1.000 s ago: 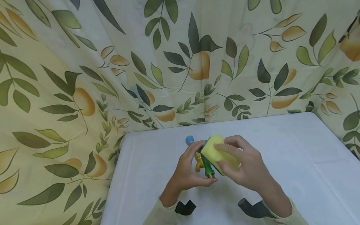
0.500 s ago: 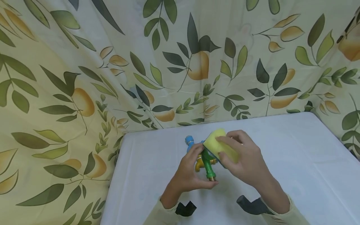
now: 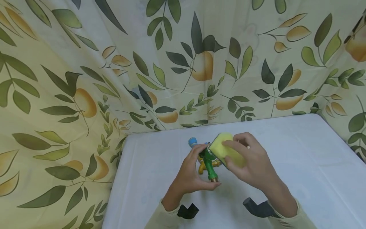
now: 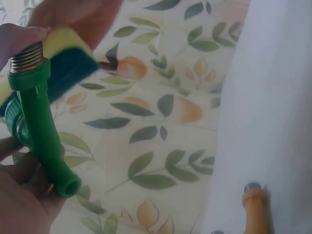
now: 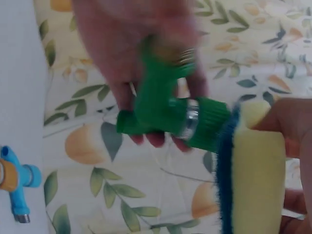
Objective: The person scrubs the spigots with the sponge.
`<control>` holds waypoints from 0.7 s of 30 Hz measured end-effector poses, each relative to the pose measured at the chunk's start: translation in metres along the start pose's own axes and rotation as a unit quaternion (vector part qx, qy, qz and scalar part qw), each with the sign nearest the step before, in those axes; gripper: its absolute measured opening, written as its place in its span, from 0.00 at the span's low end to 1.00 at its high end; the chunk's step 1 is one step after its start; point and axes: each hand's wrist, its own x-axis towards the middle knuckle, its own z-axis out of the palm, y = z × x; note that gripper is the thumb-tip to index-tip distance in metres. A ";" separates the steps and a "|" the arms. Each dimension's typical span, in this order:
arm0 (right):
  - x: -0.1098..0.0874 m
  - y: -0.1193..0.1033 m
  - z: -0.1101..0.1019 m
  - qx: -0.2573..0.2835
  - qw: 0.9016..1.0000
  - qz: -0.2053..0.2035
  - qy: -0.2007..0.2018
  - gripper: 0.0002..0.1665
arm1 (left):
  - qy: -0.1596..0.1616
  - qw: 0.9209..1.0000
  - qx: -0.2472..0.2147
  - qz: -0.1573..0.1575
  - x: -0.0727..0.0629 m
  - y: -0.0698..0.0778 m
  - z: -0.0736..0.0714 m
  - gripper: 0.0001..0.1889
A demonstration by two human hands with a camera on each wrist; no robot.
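Note:
A green plastic tap (image 3: pixel 211 167) with a threaded metal end is held above the table in my left hand (image 3: pixel 190 173). The thumb presses the threaded end and the fingers support the other side, as the left wrist view shows on the tap (image 4: pixel 41 117). My right hand (image 3: pixel 254 162) grips a yellow sponge (image 3: pixel 227 149) with a dark green scouring side. In the right wrist view the sponge's scouring side (image 5: pixel 226 180) is against or very close to the tap's ribbed knob (image 5: pixel 209 122).
Behind the hands, a blue tap (image 3: pixel 193 142) and a yellow tap (image 3: pixel 202 167) lie on the white table (image 3: pixel 154 178), partly hidden. A patterned curtain (image 3: pixel 183 63) with leaves and fruit hangs along the table's back and left edges.
The sponge has shifted slightly up and then a little right over the green tap, uncovering more of its body. My left hand keeps its grip with only a slight tilt of the tap.

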 end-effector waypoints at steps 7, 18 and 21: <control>0.000 0.004 0.009 0.003 0.995 -0.085 0.050 0.25 | -0.012 0.993 -0.109 -0.035 -0.001 -0.001 -0.002 0.55; 0.001 0.006 0.012 0.033 0.993 -0.091 0.063 0.24 | -0.048 0.977 -0.208 0.012 -0.001 -0.009 -0.011 0.41; -0.001 0.010 0.011 0.063 0.994 -0.080 0.037 0.21 | -0.037 0.977 -0.208 0.016 0.000 -0.013 -0.013 0.30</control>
